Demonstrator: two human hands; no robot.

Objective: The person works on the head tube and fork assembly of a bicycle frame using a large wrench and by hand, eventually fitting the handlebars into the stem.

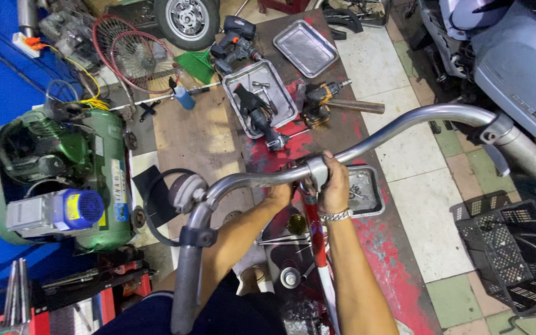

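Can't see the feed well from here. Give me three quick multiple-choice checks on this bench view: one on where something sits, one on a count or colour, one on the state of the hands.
1. Where is the green air compressor?
A. Left of the handlebar
B. On the tiled floor at right
C. Inside the black crate

2. How many metal trays lie on the red work surface?
A. One
B. Three
C. Five

3. What is the right hand doing?
A. Hanging free
B. Holding a drill
C. Closed around the centre of the handlebar

Answers:
1. A, it stands at the left edge beside the blue wall.
2. B, an empty tray at top, a tool tray below it, and a small parts tray by the right hand.
3. C, the fingers wrap the clamp above the red frame tube; the left hand sits beside it at the bar.
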